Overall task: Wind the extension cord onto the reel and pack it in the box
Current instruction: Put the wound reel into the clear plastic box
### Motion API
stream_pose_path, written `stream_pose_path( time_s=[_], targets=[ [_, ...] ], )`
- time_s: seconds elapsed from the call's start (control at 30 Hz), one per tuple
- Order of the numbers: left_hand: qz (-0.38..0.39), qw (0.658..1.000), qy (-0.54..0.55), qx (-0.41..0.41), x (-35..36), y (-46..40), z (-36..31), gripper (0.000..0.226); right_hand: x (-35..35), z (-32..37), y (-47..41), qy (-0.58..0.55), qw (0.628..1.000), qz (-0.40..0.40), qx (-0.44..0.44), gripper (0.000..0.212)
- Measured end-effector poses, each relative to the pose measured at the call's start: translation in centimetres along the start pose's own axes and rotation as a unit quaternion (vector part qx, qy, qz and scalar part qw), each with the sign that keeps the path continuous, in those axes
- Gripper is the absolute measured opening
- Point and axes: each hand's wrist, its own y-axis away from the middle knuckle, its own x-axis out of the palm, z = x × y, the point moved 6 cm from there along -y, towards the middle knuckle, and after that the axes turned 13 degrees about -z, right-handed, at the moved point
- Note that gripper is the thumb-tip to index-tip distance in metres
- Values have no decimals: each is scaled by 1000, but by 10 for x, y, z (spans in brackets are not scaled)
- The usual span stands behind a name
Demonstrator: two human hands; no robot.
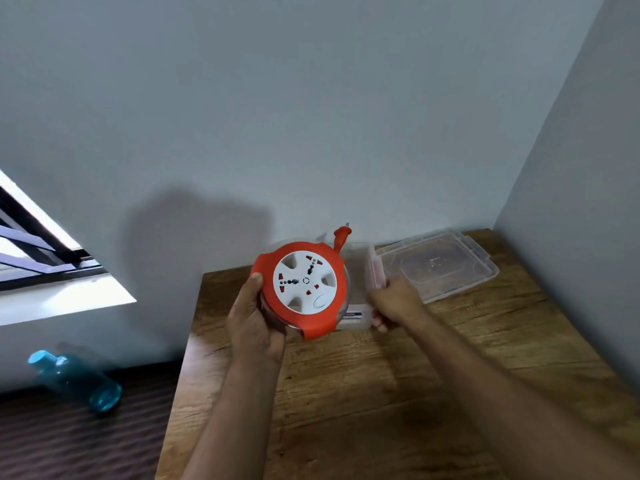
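Your left hand point(254, 323) clamps the round orange-and-white cord reel point(304, 289) by its left rim; right hand point(393, 301) grips the clear plastic box point(360, 271) wall just beside it

Orange-white reel point(304, 289), teal bottle point(78, 379)

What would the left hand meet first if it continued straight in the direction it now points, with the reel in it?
Probably the clear plastic box: the left hand holds the reel right in front of it. Depth is unclear, so it may pass above the rim.
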Motion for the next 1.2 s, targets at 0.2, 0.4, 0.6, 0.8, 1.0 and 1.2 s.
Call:
stream_pose_path(
  time_s=[0.2, 0.4, 0.6, 0.8, 1.0, 1.2],
  targets=[
    [-1, 1000, -16, 24, 10, -2, 3, 29, -42, 41, 16, 183, 953, -158, -184, 30],
    [33, 999, -5, 9, 37, -15, 1, 18, -1, 66, 18, -151, 981, 86, -88, 53],
    [62, 988, -130, 60, 60, -44, -9, 30, 21, 61, -13, -260, 960, 104, -3, 41],
    [96, 876, -437, 180, 56, -63, 4, 47, 24, 54, -24, -91, 991, 88, -43, 35],
    [111, 765, -600, 205, 50, -64, 23, 9, 32, 55, -22, 97, 976, 39, -190, 44],
    [121, 710, -672, 174, 44, -57, 45, 55, 34, 61, -9, 135, 942, 38, -306, 79]
  ],
)
